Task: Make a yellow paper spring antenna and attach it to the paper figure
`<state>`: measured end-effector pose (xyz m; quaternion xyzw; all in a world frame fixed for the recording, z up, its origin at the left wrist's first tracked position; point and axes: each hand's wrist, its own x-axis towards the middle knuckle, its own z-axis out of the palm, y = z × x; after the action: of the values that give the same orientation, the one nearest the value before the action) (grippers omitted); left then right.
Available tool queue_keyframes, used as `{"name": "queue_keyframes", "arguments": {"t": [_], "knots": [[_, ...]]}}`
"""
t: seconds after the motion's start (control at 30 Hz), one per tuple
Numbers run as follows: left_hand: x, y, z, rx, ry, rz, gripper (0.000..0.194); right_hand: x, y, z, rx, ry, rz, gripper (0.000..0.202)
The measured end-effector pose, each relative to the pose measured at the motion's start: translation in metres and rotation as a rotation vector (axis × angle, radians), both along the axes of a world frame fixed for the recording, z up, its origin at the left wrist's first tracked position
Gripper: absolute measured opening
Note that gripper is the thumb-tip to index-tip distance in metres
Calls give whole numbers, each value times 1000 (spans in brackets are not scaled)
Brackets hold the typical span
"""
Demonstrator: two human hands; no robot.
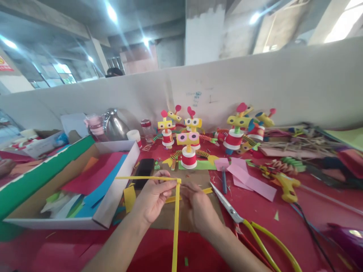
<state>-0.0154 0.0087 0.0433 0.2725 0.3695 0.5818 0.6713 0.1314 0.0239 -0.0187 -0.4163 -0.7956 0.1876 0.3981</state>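
My left hand (154, 194) pinches yellow paper strips (176, 223) where they cross at a small folded square. One strip runs left from that corner, and the other hangs down toward me. Just right of the corner is my right hand (200, 206), its fingers curled and smeared by motion, so I cannot tell whether it grips anything. Beneath both hands lies a brown cardboard sheet (167, 221) with another yellow strip (208, 190) on it. Big scissors (241, 221) with yellow handles lie beside my right forearm.
Paper robot figures (188, 151) stand ahead. An open box (102, 223) of coloured paper and a black phone (144, 172) are left. Pink paper pieces (252, 181), a blue pen (224, 181) and a yellow glue gun (287, 186) lie right. A metal jug (115, 126) stands behind the box.
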Motion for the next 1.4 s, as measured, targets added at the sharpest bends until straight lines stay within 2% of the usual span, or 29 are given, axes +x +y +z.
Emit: {"name": "queue_keyframes", "arguments": {"t": [0.1, 0.2, 0.27, 0.37, 0.6, 0.93, 1.27, 1.4], "knots": [[-2, 5, -19, 15, 122, 14, 32, 11, 6, 9, -378, 366, -4, 24], [-3, 6, -36, 6, 207, 16, 35, 16, 8, 17, -698, 633, 86, 30], [-2, 5, -42, -8, 244, 2, 36, 15, 7, 21, -812, 697, 122, 32], [1, 3, -45, -34, 276, -18, 37, 12, 4, 23, -900, 731, 124, 29], [3, 3, -40, -42, 330, 6, 33, 13, 5, 21, -950, 680, 104, 25], [1, 2, -44, 6, 333, 4, 26, 13, 7, 15, -827, 534, 79, 21], [0, 0, -44, 11, 348, 0, 25, 14, 4, 18, -892, 696, 129, 17], [0, -1, -46, 34, 368, -16, 23, 14, 4, 17, -806, 584, 129, 18]]}}
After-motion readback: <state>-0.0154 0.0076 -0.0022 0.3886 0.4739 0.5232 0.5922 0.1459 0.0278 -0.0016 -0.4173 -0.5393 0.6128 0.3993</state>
